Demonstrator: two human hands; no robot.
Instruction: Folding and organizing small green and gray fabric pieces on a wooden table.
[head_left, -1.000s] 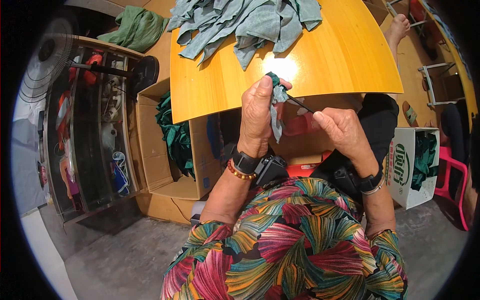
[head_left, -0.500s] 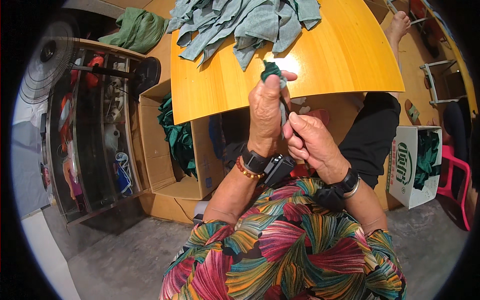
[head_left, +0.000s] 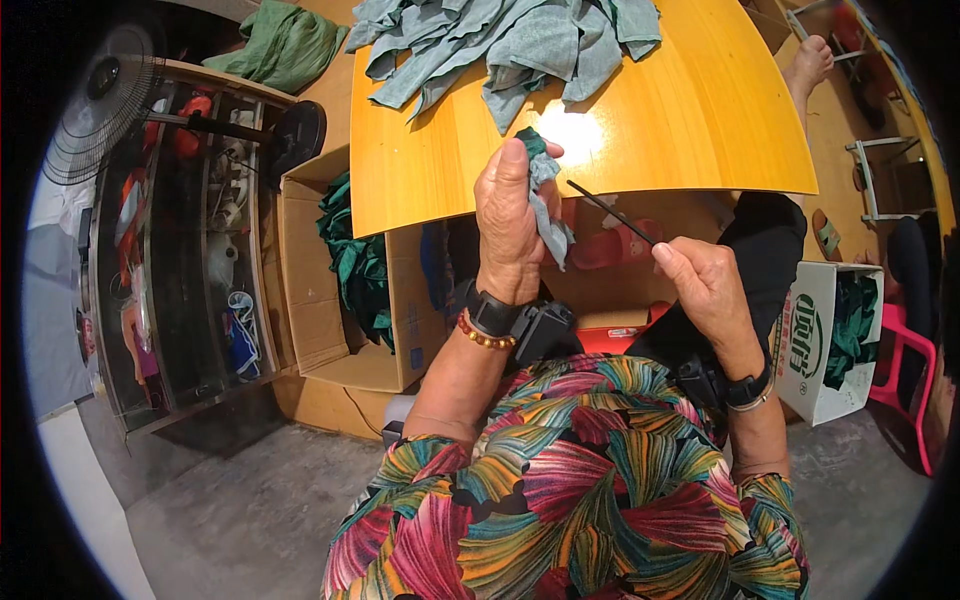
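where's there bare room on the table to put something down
The yellow table is bare right of the grey-green cloth pile, out to the right edge. A smaller patch lies left of the left hand, between pile and near edge. The far left part is crowded under the pile.

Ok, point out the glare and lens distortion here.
Head view: white glare on the yellow table beyond the left hand; head view: the table's near edge looks bowed, the picture's corners go black; head view: the black rod in the right hand reads clearly.
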